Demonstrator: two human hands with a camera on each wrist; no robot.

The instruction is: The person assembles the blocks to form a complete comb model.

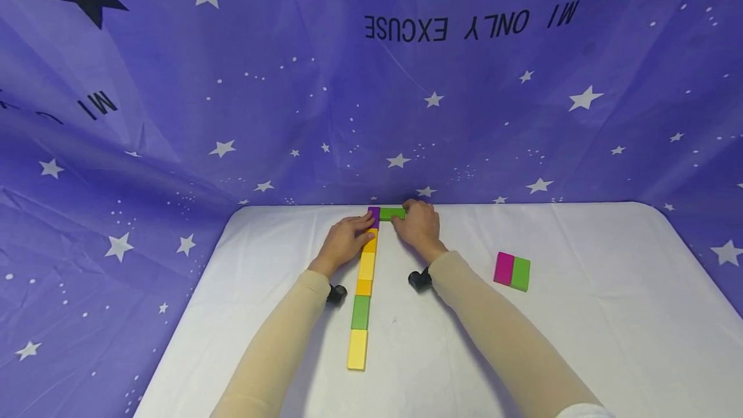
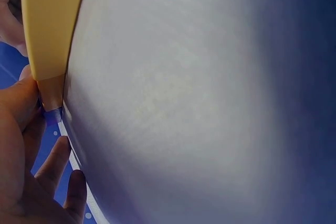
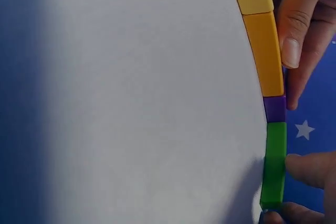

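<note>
A line of flat blocks runs up the table toward its far edge: yellow (image 1: 357, 349), green (image 1: 360, 312), small orange (image 1: 364, 287), yellow (image 1: 366, 266), orange (image 1: 369, 247) and purple (image 1: 375, 211). At the far end, a bright green block (image 1: 390, 214) lies crosswise, its left end against the purple one. My right hand (image 1: 419, 224) pinches this green block, thumb on its near side and a finger at its right end in the right wrist view. My left hand (image 1: 342, 242) rests its fairly straight fingers on the purple block, with the thumb (image 3: 291, 51) against the orange one.
A magenta block (image 1: 504, 268) and another green block (image 1: 520, 274) lie side by side on the right of the white table (image 1: 273, 250). Just behind the far edge hangs a purple cloth (image 1: 325, 95) printed with stars. A black wrist device (image 1: 420, 280) sits under each wrist.
</note>
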